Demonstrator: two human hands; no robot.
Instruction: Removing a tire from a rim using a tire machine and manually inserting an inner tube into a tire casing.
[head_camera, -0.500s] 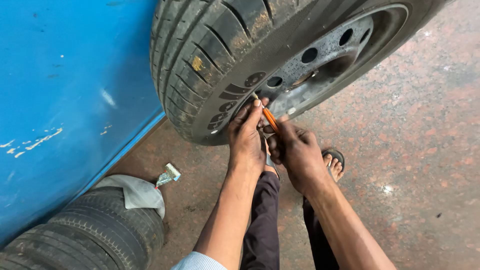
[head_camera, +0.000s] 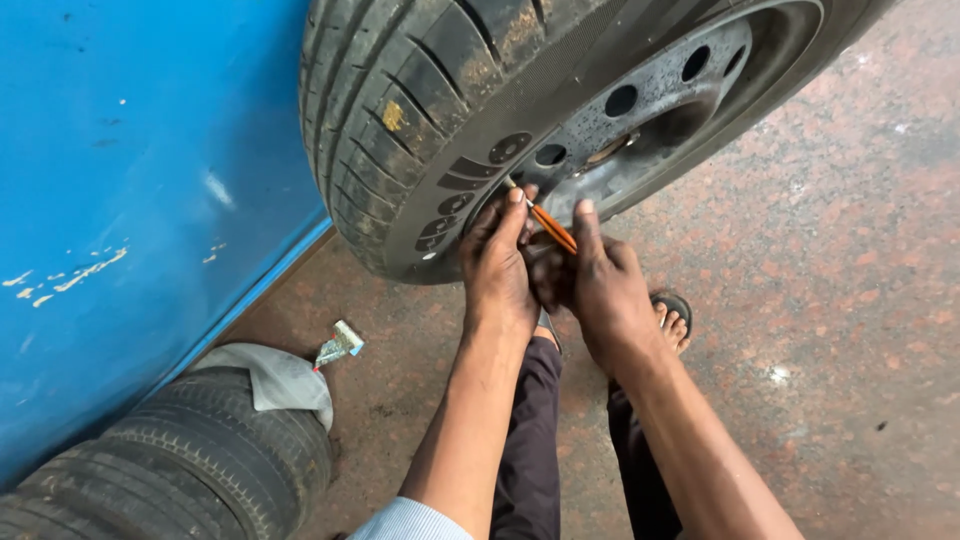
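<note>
Against the tyre (head_camera: 440, 110), left hand (head_camera: 497, 265) and right hand (head_camera: 600, 285) together pinch an orange tool (head_camera: 550, 228).

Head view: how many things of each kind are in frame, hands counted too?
Tyres: 2, the tyre on the steel wheel and the tyre lying on the floor
Orange strips: 1, orange strip
Hands: 2, left hand, right hand
Grey cloths: 1, grey cloth
Total: 6

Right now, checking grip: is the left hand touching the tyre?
Touching. The head view shows the left hand with its fingertips pressed against the tyre sidewall beside the orange tool.
</note>
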